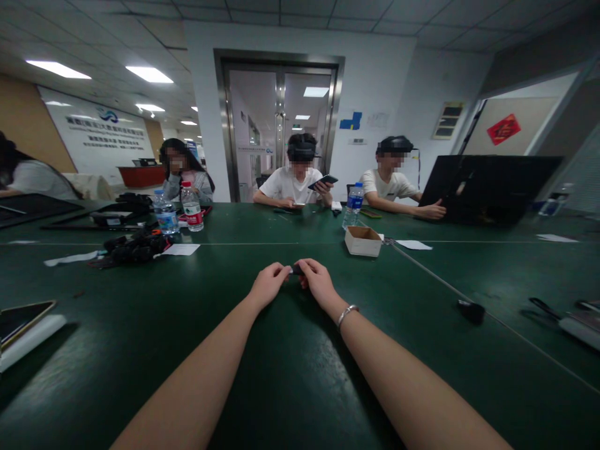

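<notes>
My left hand [269,284] and my right hand [317,279] meet over the dark green table [281,375], both with fingers pinched. Between them is a small black object [296,270] with a pale tip at its left end; its exact kind is too small to make out. The fingertips of my right hand grip the black body. At the pale end, the thumb and forefinger of my left hand are closed on it. A silver bracelet [347,315] circles my right wrist. Beyond my hands, to the right, stands a small open cardboard box [363,242].
Two water bottles [192,209] and a heap of black gear [134,245] are at left. Another bottle [353,206] stands behind the box. A phone [23,322] lies at the left edge, a black item [470,311] at right. Several people sit across the table near a large black screen [487,187].
</notes>
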